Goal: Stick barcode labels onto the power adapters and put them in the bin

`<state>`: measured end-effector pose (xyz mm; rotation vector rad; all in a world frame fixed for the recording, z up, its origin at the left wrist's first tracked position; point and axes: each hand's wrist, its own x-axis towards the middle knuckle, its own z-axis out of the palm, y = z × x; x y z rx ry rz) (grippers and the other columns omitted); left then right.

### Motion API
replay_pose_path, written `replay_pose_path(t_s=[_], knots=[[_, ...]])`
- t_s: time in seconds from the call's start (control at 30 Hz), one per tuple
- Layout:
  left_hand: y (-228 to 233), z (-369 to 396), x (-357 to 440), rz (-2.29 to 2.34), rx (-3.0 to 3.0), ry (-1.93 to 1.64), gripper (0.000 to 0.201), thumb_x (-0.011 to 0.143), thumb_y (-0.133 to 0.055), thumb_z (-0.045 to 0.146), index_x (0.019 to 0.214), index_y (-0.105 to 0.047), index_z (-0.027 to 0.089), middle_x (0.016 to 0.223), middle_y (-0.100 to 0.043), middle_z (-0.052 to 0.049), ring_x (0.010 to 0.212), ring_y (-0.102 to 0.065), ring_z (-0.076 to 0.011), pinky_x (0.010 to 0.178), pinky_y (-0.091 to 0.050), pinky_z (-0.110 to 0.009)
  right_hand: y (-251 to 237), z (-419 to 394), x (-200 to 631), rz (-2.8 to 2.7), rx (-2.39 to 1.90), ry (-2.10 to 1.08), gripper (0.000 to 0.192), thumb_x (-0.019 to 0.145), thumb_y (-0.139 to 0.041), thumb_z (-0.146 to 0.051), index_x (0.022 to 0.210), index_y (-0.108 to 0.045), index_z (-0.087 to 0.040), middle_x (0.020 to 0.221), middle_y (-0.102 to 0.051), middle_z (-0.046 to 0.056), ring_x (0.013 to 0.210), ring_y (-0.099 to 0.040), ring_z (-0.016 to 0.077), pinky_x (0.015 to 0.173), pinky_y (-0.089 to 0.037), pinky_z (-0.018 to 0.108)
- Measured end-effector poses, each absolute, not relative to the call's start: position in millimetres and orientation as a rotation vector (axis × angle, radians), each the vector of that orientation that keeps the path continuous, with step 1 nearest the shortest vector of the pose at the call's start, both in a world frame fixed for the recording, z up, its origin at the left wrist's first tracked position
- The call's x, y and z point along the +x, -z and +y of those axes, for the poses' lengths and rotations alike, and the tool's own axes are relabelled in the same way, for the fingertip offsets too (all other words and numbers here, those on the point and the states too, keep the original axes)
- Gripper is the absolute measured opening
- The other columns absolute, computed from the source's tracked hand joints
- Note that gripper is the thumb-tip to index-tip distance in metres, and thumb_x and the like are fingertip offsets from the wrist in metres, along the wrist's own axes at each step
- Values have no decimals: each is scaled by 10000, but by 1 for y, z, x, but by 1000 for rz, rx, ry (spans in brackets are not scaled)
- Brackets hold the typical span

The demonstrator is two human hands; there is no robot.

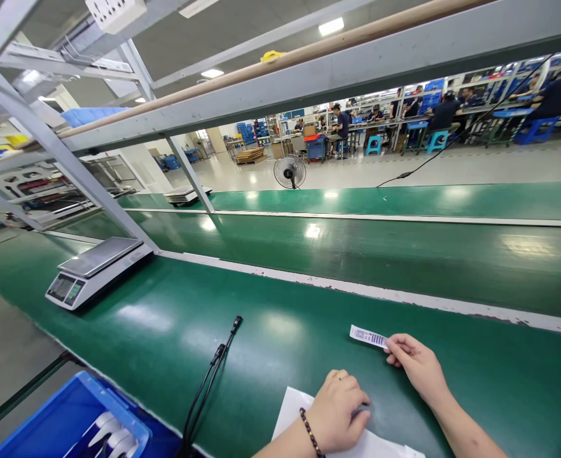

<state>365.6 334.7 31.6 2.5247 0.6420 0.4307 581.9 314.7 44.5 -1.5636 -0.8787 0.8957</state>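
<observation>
The right hand (416, 366) reaches forward, fingers pinching one barcode label (367, 336) just above the green tabletop (166, 331). The left hand (340, 410) rests curled, knuckles up, on one white sheet (292, 410) nearby.

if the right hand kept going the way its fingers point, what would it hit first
Probably nothing soon. The right hand pinches a label strip and points up-left over bare green table; the pale divider rail looks like the first thing crossed, though depth is unclear.
</observation>
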Motion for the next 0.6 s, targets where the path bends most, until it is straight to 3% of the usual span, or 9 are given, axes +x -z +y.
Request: replay_pose_path(t_s=[0.6], knots=[[-32,334,365,629,2514,-403,172,769,-591,269,934,-575,225,864,-590,-10,836,-485,-154,839,-381,-321,-41,315,583,-884,-1574,-905,456,634,-648,-627,694,-616,-176,599,-629,38,518,-568,146,501,-460,250]])
